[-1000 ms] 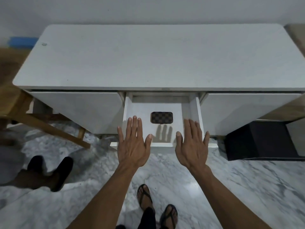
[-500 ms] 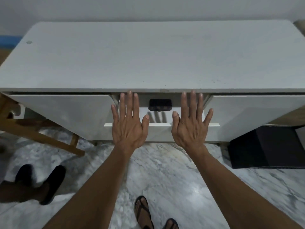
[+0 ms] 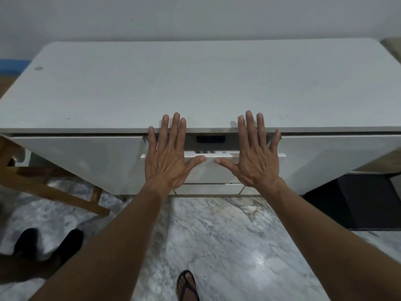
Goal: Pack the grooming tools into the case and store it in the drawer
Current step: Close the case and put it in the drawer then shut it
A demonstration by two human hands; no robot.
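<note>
White desk (image 3: 195, 83); both hands (image 3: 167, 164) flat, fingers (image 3: 249, 127) spread, empty, perhaps against drawer (image 3: 208, 170).

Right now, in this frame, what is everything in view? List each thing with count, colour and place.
Desk: one, white, against the wall, top bare.
Drawer: one, white, centre of the desk front, nearly shut.
Case: one, dark, inside the drawer, only a sliver shows in the gap.
Side fronts: two, white, left and right of the drawer.
Wooden frame: one, brown, on the floor at left.
Dark box: one, black, under the desk at right.
Dark shoes: two, black, lower left.
Floor: grey marble.
Sandalled foot: one, bottom centre.
Left hand: open, flat on the drawer front.
Right hand: open, flat on the drawer front.
</note>
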